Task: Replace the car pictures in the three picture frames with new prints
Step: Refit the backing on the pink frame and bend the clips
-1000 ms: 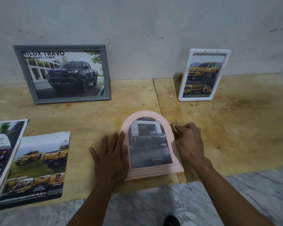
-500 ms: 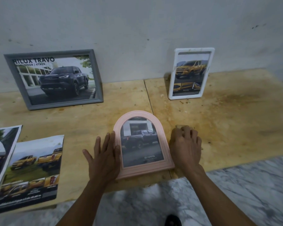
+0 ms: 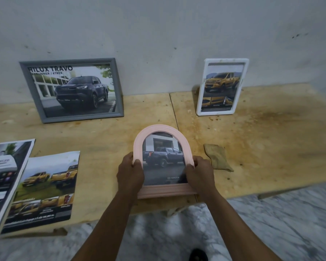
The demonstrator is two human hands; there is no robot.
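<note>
Nearest of all, at the front edge of the wooden board (image 3: 105, 140): pink arched frame (image 3: 163, 129) gripped from both sides, left hand (image 3: 130, 174) curled round the left rail with thumb on the front, right hand (image 3: 200, 175) curled round the right rail likewise, bottom edge low and top tipped away, probably so the frame can be turned over to reach the backing. Inside that frame, a dark pickup print with "TOYOTA" legible near the bottom. Just right of the pink frame, flat on the board, a crumpled tan cloth (image 3: 217, 157), touched by neither hand. Well left of the pink frame, 2 loose prints (image 3: 43, 187) lying flat and overlapping, 1 with yellow pickups, 1 mostly grey with partial lettering too blurred to read; likely the replacements, kept within reach. Beyond the pink frame to the left, grey frame (image 3: 72, 89) propped against the wall (image 3: 158, 34), reading "HILUX TRAVO" and a smaller line ending "4TREX" above a dark pickup. Beyond to the right, white frame (image 3: 223, 87) leaning on the same wall, yellow pickup inside, small captions unreadable. Judging by this, 1 of 3 swaps in hand.
</note>
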